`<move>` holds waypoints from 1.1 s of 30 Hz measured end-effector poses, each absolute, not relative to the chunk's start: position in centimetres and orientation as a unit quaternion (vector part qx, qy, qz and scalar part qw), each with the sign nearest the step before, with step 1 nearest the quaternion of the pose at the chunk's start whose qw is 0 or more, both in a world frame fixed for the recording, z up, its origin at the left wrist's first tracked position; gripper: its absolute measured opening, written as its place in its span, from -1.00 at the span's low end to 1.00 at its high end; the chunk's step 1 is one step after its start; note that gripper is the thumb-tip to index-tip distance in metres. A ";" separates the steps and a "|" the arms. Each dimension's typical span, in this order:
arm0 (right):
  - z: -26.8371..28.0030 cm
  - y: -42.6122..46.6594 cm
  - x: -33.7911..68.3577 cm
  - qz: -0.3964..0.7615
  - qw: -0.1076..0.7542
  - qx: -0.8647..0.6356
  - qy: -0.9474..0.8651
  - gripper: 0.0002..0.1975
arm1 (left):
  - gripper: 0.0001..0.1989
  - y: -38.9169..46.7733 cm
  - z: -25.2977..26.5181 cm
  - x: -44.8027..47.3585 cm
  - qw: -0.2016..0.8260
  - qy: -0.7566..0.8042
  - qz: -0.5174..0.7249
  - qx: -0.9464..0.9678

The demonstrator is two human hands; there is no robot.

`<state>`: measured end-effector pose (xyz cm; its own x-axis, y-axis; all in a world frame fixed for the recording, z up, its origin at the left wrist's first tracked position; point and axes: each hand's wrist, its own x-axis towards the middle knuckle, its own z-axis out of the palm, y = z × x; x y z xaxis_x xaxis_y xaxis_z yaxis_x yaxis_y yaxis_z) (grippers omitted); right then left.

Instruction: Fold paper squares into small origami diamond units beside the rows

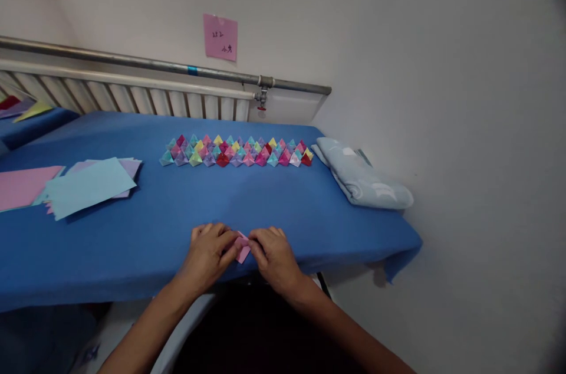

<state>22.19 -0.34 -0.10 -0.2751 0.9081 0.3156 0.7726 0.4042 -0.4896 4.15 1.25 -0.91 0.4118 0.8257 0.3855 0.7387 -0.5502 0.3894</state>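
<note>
A small folded piece of pink paper (243, 251) is between my two hands at the front of the blue-covered table (190, 262). My left hand (211, 253) grips its left side with thumb and fingers. On the other side, my right hand (272, 256) pinches the right edge. Parts of the paper are hidden under the fingers. Farther back, several folded paper pieces (236, 153) in many colours stand in close rows.
Loose sheets lie at the left, a light blue sheet (91, 185) on top and a pink sheet (26, 186) beside it. A folded blanket (365, 176) rests at the right by the wall. Behind the table run a radiator (154, 99) and a pipe (145, 61).
</note>
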 end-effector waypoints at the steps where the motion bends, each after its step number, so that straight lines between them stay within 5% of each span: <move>1: -0.1 -0.3 22.2 0.119 0.280 -0.532 -0.790 -0.86 | -0.80 1.3 -0.9 4.2 0.078 0.470 0.273 0.835; 16: -0.3 0.2 21.6 0.125 0.287 -0.546 -0.777 -0.87 | -0.72 1.6 -0.9 4.4 0.105 0.502 0.222 0.829; 33: 0.3 0.8 21.4 0.115 0.247 -0.569 -0.776 -0.90 | -0.88 1.4 -1.3 5.3 0.078 0.560 0.239 0.789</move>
<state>21.37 0.79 0.27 -0.2307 0.9398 0.2522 0.8264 0.3261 -0.4590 5.28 1.44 -1.25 0.2584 0.9216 0.2897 0.8475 -0.3602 0.3899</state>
